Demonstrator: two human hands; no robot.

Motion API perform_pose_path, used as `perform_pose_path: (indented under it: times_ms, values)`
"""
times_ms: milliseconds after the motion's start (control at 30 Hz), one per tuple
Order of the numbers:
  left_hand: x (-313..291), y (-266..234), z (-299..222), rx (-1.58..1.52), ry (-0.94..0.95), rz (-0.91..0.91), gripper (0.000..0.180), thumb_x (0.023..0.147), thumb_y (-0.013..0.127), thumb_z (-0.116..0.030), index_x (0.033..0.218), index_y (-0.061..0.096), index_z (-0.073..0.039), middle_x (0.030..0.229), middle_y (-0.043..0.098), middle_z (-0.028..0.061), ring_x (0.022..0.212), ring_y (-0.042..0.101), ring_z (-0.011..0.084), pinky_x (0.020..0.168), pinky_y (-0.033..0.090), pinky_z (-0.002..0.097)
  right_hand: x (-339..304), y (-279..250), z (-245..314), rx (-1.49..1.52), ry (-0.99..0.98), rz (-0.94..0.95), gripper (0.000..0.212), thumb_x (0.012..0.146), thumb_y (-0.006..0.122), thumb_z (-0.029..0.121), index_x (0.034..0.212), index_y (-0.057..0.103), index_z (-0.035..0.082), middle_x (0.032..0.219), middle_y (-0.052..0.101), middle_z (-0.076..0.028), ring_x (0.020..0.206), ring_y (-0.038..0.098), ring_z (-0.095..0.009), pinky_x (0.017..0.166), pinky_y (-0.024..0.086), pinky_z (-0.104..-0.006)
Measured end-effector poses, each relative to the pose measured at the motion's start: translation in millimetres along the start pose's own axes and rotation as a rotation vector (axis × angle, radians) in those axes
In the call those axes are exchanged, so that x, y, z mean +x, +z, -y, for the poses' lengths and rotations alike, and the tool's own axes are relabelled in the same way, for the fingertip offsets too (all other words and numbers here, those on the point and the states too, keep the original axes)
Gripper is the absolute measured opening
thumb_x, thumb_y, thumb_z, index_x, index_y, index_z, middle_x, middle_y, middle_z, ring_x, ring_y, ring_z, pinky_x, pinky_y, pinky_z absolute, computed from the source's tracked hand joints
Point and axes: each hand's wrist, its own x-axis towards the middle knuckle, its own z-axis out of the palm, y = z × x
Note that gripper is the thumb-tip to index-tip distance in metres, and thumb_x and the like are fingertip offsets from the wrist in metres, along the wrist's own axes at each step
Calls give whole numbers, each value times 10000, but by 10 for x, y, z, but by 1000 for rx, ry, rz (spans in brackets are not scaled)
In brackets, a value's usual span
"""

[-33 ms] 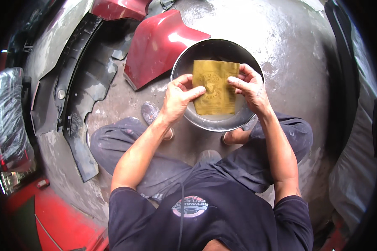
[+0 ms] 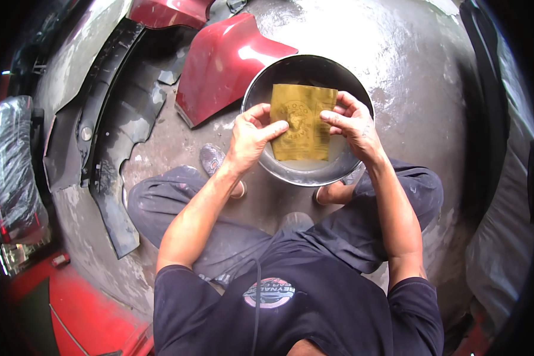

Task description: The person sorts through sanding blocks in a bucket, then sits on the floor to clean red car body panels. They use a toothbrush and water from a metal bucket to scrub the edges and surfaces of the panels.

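Note:
A square, yellow-brown sheet of sandpaper (image 2: 307,139) with dark printing on its upper face is stretched between my two hands. My left hand (image 2: 248,139) pinches its left edge, the thumb lying on top. At the right edge my right hand (image 2: 358,129) grips it the same way, with the fingers partly hidden behind the sheet. Below the sheet stands a round black basin (image 2: 305,180) with pale, cloudy liquid in it. The sheet covers much of the basin's opening.
A glossy red car body panel (image 2: 216,71) lies against the basin's left side. Farther left is a long black bumper piece (image 2: 110,172). Plastic-wrapped parts (image 2: 12,160) and a red car panel (image 2: 89,302) are at the left rim. A grey cover (image 2: 507,237) hangs at right.
The sandpaper has shifted very slightly left and away from me, and its printing looks sharper. Both hands keep their grip.

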Motion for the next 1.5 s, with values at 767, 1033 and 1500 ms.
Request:
perform_pose_path:
  times_ms: [767, 1033, 1500]
  values:
    - [91, -188, 7, -184, 44, -104, 239, 870, 705, 57, 1106, 715, 21, 1063, 754, 104, 939, 725, 172, 871, 590, 301, 77, -55, -219, -245, -79, 186, 311, 827, 581, -50, 1129, 634, 3, 1005, 711, -70, 908, 663, -145, 847, 537, -302]
    - [84, -264, 13, -278, -152, -86, 325, 879, 627, 50, 1201, 618, 5, 1060, 717, 109, 921, 726, 195, 804, 610, 341, -25, 238, -183, -238, -155, 199, 568, 876, 742, 36, 1383, 489, 15, 1223, 669, -134, 1098, 658, -190, 974, 516, -330]
    - [-22, 61, 47, -140, -16, 9, 390, 969, 716, -107, 1291, 563, 52, 1099, 726, 191, 870, 766, 285, 757, 661, 342, -16, 177, -188, 51, -21, 24, 357, 875, 809, 149, 1163, 660, 1, 995, 706, -74, 803, 685, -126, 704, 593, -269]
